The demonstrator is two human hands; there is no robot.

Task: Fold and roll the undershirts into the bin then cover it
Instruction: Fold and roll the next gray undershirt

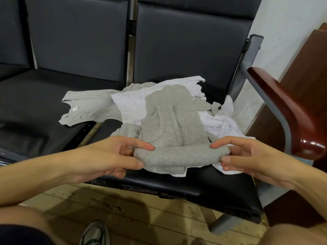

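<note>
Rolling starts at the near end: the left hand (113, 156) and right hand (247, 156) each pinch one end of the grey undershirt (175, 121), keeping its roll even on the black seat (203, 183).

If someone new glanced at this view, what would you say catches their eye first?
Probably the two hands at centre: the left hand and right hand each pinch one end of a grey undershirt, its near edge rolled. Behind it, a heap of white undershirts and another grey undershirt lie on the black seat. The glossy red-brown armrest stands out at right.
</note>
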